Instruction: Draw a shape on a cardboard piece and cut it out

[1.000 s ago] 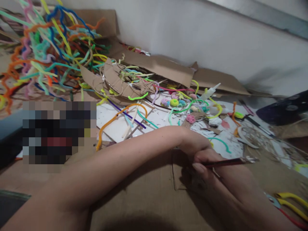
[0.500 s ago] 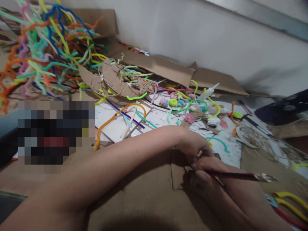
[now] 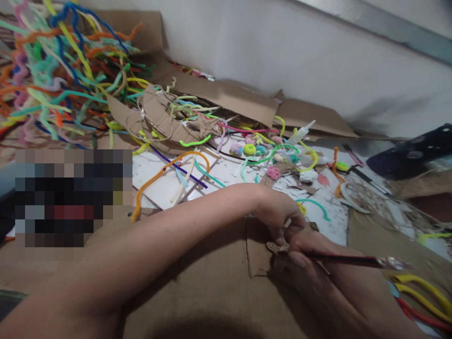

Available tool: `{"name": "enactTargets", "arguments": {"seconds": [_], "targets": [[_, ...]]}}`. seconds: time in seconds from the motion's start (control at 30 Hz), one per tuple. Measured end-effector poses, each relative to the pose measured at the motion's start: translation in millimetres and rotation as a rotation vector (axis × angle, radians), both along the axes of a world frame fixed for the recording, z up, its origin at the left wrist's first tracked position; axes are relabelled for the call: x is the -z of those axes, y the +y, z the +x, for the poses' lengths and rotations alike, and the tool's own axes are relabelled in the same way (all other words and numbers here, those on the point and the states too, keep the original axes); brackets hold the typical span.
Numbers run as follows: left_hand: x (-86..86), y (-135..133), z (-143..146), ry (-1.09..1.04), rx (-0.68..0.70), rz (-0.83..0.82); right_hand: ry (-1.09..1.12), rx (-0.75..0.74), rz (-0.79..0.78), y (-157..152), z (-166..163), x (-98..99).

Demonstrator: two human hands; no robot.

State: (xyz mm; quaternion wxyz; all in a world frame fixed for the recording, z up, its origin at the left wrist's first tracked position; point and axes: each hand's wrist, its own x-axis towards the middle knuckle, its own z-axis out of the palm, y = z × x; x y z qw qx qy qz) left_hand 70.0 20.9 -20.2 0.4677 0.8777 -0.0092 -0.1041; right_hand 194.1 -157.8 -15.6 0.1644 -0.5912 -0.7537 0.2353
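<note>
My right hand [image 3: 314,263] is closed round a dark pencil [image 3: 348,260] with red stripes, its back end pointing right. The pencil's tip is hidden by my fingers. Reaching across from the left, my left hand [image 3: 278,212] has its fingers bent and closed, their tips on a small twine-wrapped piece [image 3: 273,246]. That piece lies on a brown cardboard sheet [image 3: 197,292], partly covered by both hands. Near it, a drawn or cut line runs along the cardboard.
Colourful pipe cleaners [image 3: 70,70] are heaped at the back left. Beyond my hands lie a twine star [image 3: 204,125], a cardboard crescent [image 3: 158,113], pompoms [image 3: 249,149] and a glue bottle [image 3: 300,133]. Scissors or pliers with yellow and red handles [image 3: 423,294] lie at the right.
The view has shifted slightly, so the surroundings sit a little farther left. My hands stay close together, and more of the twine-wrapped piece shows between them.
</note>
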Motion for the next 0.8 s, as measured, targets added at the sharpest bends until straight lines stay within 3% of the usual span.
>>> {"name": "enactTargets", "arguments": {"seconds": [0.37, 0.53, 0.8], "targets": [[-6.2, -3, -2, 0.02, 0.01, 0.07, 0.022, 0.014, 0.031, -1, -1, -0.3], [-4.5, -3, -1, 0.019, -0.001, 0.004, 0.009, -0.003, 0.091, -2, -7, -7.6], [-2.9, -1, -1, 0.033, -0.003, -0.057, 0.018, -0.042, 0.044, -6, -6, -8.0]]}}
